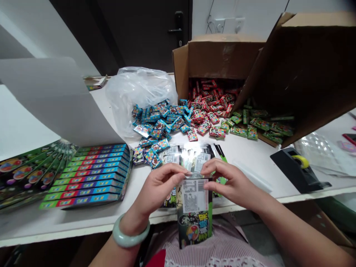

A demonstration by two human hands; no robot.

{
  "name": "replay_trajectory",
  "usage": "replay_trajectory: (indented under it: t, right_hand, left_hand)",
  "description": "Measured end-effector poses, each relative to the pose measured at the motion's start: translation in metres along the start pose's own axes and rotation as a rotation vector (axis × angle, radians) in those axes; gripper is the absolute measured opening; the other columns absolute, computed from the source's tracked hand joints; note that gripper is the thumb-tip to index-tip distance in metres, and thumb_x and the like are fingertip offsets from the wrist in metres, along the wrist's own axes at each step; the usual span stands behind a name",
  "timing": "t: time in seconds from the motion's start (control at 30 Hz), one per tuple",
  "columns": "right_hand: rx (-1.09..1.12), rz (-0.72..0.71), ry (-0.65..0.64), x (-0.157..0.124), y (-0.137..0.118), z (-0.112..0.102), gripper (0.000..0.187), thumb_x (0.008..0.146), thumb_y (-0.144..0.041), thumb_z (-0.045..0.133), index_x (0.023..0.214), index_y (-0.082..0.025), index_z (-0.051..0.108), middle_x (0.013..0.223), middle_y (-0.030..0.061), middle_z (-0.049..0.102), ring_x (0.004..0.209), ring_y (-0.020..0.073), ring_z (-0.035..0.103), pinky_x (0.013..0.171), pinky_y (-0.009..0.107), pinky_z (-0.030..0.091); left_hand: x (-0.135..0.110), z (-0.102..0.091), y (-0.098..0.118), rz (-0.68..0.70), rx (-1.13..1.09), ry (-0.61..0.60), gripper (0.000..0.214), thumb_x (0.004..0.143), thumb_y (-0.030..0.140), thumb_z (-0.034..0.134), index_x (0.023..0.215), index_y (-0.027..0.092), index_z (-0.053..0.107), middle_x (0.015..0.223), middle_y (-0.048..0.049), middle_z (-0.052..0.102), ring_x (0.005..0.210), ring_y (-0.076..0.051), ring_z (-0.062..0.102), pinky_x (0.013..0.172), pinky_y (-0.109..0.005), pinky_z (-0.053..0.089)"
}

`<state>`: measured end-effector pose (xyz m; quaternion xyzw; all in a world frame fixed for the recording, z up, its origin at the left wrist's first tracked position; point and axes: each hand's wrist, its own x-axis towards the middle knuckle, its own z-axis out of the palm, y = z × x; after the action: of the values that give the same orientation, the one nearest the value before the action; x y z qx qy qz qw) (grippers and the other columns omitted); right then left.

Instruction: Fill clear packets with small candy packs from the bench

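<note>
Between my two hands, over the table's front edge, hangs a black and green printed packet (194, 218) with a white label. My left hand (162, 185), a pale green bangle at its wrist, pinches the packet's top edge on the left. With thumb and fingers, my right hand (226, 180) grips the same top edge on the right. Several similar flat packets (174, 154) lie on the table just behind the hands, partly hidden by them. Small blue boxes (155, 126) are heaped beyond my left hand, spilling from a clear plastic bag (139, 85).
Cardboard boxes (217, 59) at the back spill small red boxes (205, 111) and green boxes (258, 126). A black tape dispenser (297, 170) stands at the right near the table edge (311, 197). At left, a row of colourful filled packs (89, 174) lies beside a white sheet (52, 100).
</note>
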<state>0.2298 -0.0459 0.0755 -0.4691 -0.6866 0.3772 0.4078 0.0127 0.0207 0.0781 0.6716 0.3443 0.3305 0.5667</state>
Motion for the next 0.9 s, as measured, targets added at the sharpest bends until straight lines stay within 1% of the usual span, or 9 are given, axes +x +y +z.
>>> replay_trajectory:
  t: [0.1, 0.23, 0.37, 0.47, 0.57, 0.67, 0.77, 0.83, 0.9]
  right_hand:
    - [-0.018, -0.012, 0.076, -0.007, 0.007, 0.005, 0.007, 0.089, -0.025, 0.059, 0.095, -0.023, 0.057, 0.099, 0.0048, 0.061, 0.093, 0.0155, 0.058, 0.076, 0.031, 0.05]
    - [-0.034, -0.01, 0.136, -0.012, 0.011, 0.008, 0.003, 0.09, -0.024, 0.057, 0.093, -0.023, 0.057, 0.095, 0.0053, 0.061, 0.091, 0.0163, 0.058, 0.077, 0.033, 0.049]
    - [-0.057, -0.027, 0.137, -0.011, 0.011, 0.013, 0.003, 0.091, -0.022, 0.054, 0.091, -0.023, 0.056, 0.095, 0.0053, 0.06, 0.092, 0.0173, 0.058, 0.08, 0.036, 0.049]
    - [-0.064, -0.012, 0.184, -0.007, 0.012, 0.019, 0.003, 0.09, -0.021, 0.054, 0.091, -0.023, 0.056, 0.093, 0.0054, 0.06, 0.089, 0.0171, 0.058, 0.077, 0.034, 0.049]
    - [-0.058, 0.011, 0.237, -0.004, 0.014, 0.025, 0.007, 0.089, -0.022, 0.055, 0.096, -0.023, 0.056, 0.094, 0.0053, 0.061, 0.088, 0.0168, 0.058, 0.075, 0.032, 0.049]
    - [-0.054, -0.022, 0.269, -0.002, 0.015, 0.029, 0.005, 0.089, -0.02, 0.053, 0.093, -0.023, 0.055, 0.092, 0.004, 0.06, 0.09, 0.016, 0.058, 0.079, 0.032, 0.049]
    - [-0.064, -0.04, 0.297, 0.001, 0.017, 0.033, 0.005, 0.089, -0.017, 0.053, 0.091, -0.021, 0.054, 0.092, 0.0035, 0.059, 0.089, 0.0151, 0.057, 0.08, 0.031, 0.048]
    - [-0.064, -0.019, 0.294, 0.003, 0.018, 0.035, 0.004, 0.088, -0.018, 0.053, 0.092, -0.02, 0.054, 0.093, 0.004, 0.058, 0.089, 0.0153, 0.057, 0.079, 0.031, 0.049]
    - [-0.03, 0.006, 0.267, 0.004, 0.02, 0.034, 0.004, 0.088, -0.02, 0.054, 0.092, -0.02, 0.055, 0.094, 0.0044, 0.059, 0.09, 0.0155, 0.057, 0.078, 0.031, 0.049]
  left_hand:
    - [0.004, 0.0, 0.003, -0.028, -0.012, -0.011, 0.016, 0.083, 0.029, 0.062, 0.078, 0.018, 0.072, 0.081, -0.0064, 0.072, 0.079, -0.018, 0.066, 0.072, -0.028, 0.053]
    - [-0.001, 0.002, 0.0, -0.002, 0.001, -0.091, 0.013, 0.082, 0.026, 0.063, 0.089, 0.02, 0.073, 0.092, -0.0079, 0.072, 0.089, -0.02, 0.066, 0.08, -0.032, 0.054]
    - [-0.008, 0.007, -0.011, -0.046, -0.028, -0.006, 0.011, 0.077, 0.025, 0.067, 0.086, 0.02, 0.071, 0.084, -0.0062, 0.07, 0.08, -0.018, 0.065, 0.072, -0.028, 0.054]
    - [-0.007, 0.009, -0.017, -0.048, -0.066, 0.057, 0.014, 0.077, 0.025, 0.067, 0.09, 0.019, 0.067, 0.083, -0.0041, 0.066, 0.076, -0.016, 0.063, 0.067, -0.024, 0.053]
    - [-0.006, 0.007, -0.02, -0.017, -0.034, 0.048, 0.01, 0.08, 0.025, 0.066, 0.088, 0.02, 0.066, 0.084, -0.0035, 0.065, 0.077, -0.015, 0.062, 0.069, -0.023, 0.052]
    - [-0.005, 0.003, -0.021, -0.022, 0.011, 0.038, 0.009, 0.08, 0.027, 0.066, 0.087, 0.021, 0.067, 0.086, -0.0041, 0.065, 0.08, -0.017, 0.063, 0.071, -0.023, 0.052]
    - [-0.003, 0.003, -0.024, -0.038, 0.041, 0.094, 0.014, 0.078, 0.03, 0.069, 0.088, 0.021, 0.068, 0.087, -0.0047, 0.066, 0.082, -0.018, 0.062, 0.071, -0.022, 0.052]
    - [0.0, 0.005, -0.027, -0.042, 0.052, 0.132, 0.014, 0.075, 0.032, 0.071, 0.085, 0.021, 0.069, 0.085, -0.0043, 0.066, 0.079, -0.018, 0.062, 0.07, -0.021, 0.052]
    - [0.004, 0.006, -0.029, -0.055, 0.054, 0.138, 0.015, 0.074, 0.034, 0.073, 0.08, 0.021, 0.07, 0.081, -0.0042, 0.066, 0.077, -0.018, 0.062, 0.069, -0.021, 0.052]
